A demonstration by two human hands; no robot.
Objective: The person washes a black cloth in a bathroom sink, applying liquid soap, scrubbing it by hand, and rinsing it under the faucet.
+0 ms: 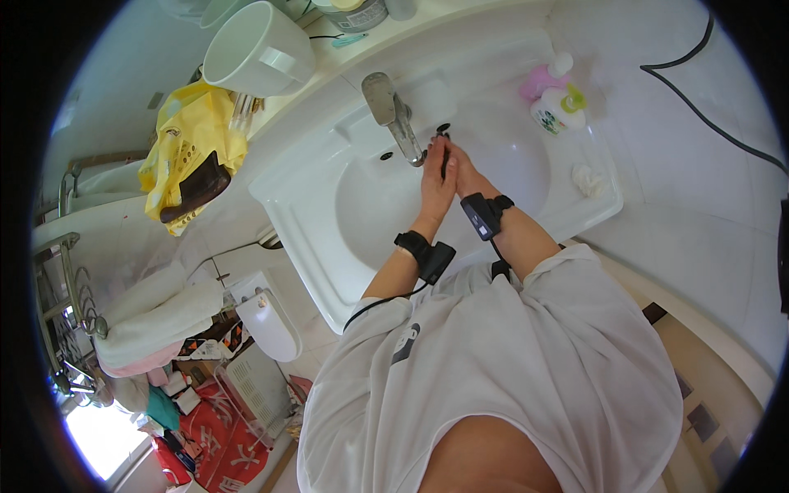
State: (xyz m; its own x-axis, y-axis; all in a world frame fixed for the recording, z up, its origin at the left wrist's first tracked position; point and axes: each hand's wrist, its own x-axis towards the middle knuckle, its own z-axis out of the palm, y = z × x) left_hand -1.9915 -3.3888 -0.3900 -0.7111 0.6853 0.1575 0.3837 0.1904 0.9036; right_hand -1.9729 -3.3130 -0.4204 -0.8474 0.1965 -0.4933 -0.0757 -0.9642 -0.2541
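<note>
My left hand and my right hand are pressed together over the white sink, just right of the chrome faucet. Something dark and narrow shows between my palms; its kind cannot be made out. The fingers of both hands lie close together, their tips pointing toward the back of the basin. The faucet's spout ends beside my left fingertips. Each wrist wears a black strap with a small black box, with a cable running from it.
Pink and white pump bottles stand on the sink's right rim, near a crumpled whitish lump. A white mug-shaped pitcher and yellow bag occupy the left ledge. A toilet is at lower left.
</note>
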